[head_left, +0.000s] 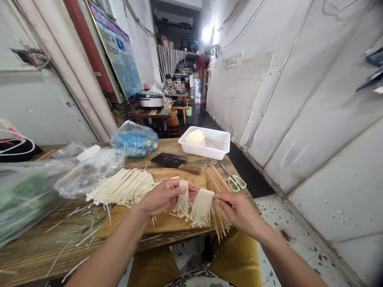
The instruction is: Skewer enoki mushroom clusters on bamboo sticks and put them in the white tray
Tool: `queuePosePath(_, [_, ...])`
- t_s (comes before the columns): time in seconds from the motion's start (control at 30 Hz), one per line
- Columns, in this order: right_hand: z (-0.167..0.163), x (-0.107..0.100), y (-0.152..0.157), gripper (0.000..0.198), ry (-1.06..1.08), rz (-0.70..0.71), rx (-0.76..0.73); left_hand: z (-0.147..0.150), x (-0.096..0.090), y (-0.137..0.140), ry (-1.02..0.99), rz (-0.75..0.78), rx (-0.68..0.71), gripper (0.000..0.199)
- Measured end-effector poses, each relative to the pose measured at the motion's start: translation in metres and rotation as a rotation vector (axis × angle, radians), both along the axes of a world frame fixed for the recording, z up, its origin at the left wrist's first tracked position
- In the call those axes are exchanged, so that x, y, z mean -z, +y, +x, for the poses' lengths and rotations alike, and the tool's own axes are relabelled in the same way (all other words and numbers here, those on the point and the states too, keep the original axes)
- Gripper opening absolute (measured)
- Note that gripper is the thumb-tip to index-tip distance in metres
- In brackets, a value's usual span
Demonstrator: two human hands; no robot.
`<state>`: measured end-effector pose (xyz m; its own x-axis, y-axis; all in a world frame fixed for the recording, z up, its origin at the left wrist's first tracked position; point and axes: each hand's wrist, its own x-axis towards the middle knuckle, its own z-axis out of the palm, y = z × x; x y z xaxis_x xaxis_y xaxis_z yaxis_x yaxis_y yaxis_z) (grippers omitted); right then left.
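My left hand (166, 195) pinches a small bunch of enoki mushrooms (183, 201) at its upper end, against a thin bamboo skewer (193, 188). A second bunch hangs from the skewer, and my right hand (235, 207) grips at that bunch's upper right corner, fingers closed; the skewer's end there is hidden. Below lies a wooden cutting board (131, 221). Left of my left hand is a large pile of enoki (122, 186). Many loose bamboo skewers (220, 215) lie under and beside my right hand.
A cleaver (169, 160) lies behind the board, with green-handled scissors (235, 180) at the right edge. A white tub (206, 150) holds skewered enoki. Plastic bags (134, 139) crowd the table's left. Farther back, a person (170, 83) sits at another table.
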<state>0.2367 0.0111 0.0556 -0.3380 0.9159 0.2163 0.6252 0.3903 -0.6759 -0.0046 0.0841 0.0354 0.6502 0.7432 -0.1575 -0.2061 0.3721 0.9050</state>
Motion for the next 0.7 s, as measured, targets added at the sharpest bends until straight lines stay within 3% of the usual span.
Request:
queuePosePath(0.3, [0.001, -0.001, 0.001, 0.029, -0.016, 0.005, -0.014, 0.003, -0.005, -0.001, 0.109, 0.056, 0.027, 0.03])
queuePosePath(0.7, [-0.006, -0.002, 0.007, 0.028, 0.026, 0.006, -0.034, 0.015, -0.007, -0.003, 0.075, 0.005, -0.007, 0.031])
